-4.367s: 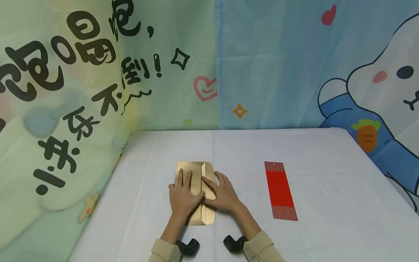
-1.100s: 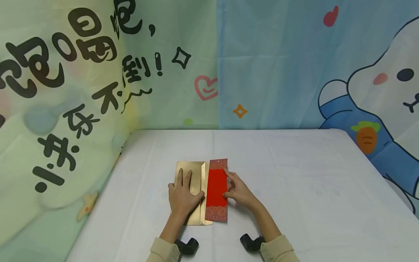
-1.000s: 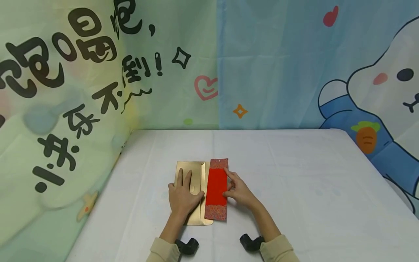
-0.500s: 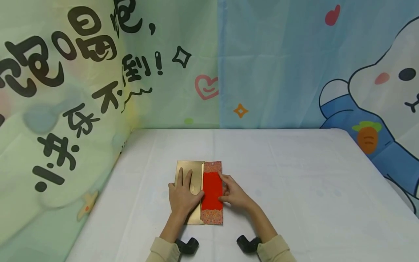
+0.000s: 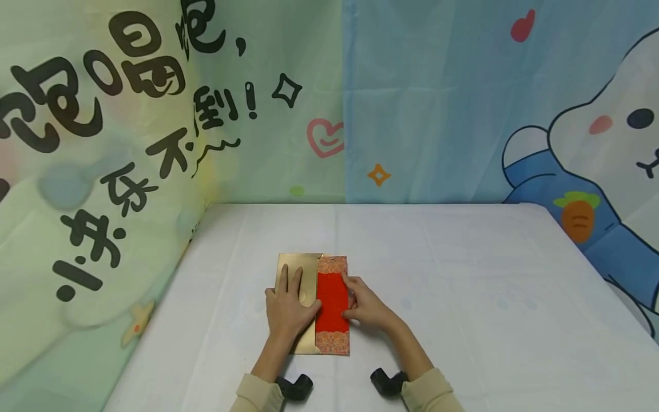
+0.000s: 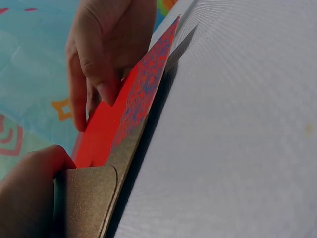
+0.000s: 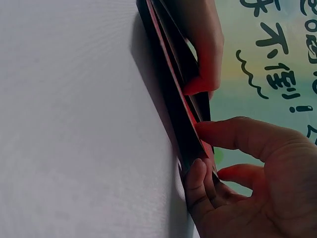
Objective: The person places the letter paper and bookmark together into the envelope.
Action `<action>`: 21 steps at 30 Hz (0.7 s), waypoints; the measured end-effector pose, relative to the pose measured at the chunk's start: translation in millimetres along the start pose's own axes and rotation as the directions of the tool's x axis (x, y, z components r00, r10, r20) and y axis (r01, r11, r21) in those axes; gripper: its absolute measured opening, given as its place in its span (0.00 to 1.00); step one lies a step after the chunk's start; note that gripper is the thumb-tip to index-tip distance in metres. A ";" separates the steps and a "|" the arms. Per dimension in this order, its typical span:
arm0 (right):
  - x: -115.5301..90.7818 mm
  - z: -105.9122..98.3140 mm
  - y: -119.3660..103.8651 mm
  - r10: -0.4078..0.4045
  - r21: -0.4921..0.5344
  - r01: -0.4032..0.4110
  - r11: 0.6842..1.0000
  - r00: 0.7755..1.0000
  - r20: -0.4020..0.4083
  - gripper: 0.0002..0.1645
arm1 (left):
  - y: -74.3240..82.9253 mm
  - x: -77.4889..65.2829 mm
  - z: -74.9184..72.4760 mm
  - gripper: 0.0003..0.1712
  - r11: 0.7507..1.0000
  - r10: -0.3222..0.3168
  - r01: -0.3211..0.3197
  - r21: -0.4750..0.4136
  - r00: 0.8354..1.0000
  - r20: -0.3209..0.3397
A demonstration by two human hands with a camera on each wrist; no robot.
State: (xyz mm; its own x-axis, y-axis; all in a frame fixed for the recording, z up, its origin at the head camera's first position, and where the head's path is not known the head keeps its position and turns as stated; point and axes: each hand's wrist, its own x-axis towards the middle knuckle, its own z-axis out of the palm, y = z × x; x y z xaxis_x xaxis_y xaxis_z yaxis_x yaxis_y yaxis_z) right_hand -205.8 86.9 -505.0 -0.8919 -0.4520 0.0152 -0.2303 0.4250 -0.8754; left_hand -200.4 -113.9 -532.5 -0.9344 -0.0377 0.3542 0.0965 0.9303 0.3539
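Observation:
A gold folded paper sheet, creased lengthwise, lies on the white table in the head view. My left hand rests flat on it, fingers spread, with the thumb at the left edge of a red card strip. That strip has patterned bands at both ends and covers the sheet's right part. My right hand pinches the strip's right edge. From the left wrist, the red strip stands tilted against the gold paper. In the right wrist view, my right thumb and fingers grip the edge.
White cloth covers the table around the sheet. Printed curtains hang behind it and along its left side. A black wrist mount sits at each sleeve cuff.
My right hand took the red strip from the table's right side and brought it left onto the gold sheet. Most recently it shifted slightly further left and nearer. My left hand stayed in place.

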 end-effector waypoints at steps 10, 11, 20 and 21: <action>3.5 0.5 0.4 -0.011 -0.021 0.011 1.000 1.000 0.028 0.54 | -0.1 0.1 1.7 0.45 1.000 0.028 -0.028 0.010 0.999 -0.040; 3.3 0.7 0.5 -0.004 -0.023 0.004 1.000 1.000 0.021 0.54 | -0.1 0.2 2.0 0.45 1.000 0.030 -0.030 0.010 0.999 -0.040; 3.2 5.0 -7.7 0.070 -0.030 -0.070 0.997 0.997 -0.020 0.54 | -1.3 0.4 2.2 0.45 0.999 0.046 -0.046 0.015 0.998 -0.043; 3.6 5.3 -8.4 0.075 -0.034 -0.076 0.997 0.997 -0.019 0.54 | -1.2 0.4 2.2 0.45 0.999 0.045 -0.045 0.012 0.998 -0.040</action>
State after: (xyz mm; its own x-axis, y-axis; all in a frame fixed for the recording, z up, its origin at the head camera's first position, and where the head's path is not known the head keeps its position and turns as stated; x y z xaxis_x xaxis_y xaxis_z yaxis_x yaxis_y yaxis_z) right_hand -205.1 77.5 -500.2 -0.9140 -0.4036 -0.0415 -0.1750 0.4846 -0.8571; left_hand -201.7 -114.3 -534.7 -0.9146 -0.0102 0.4043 0.1342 0.9354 0.3270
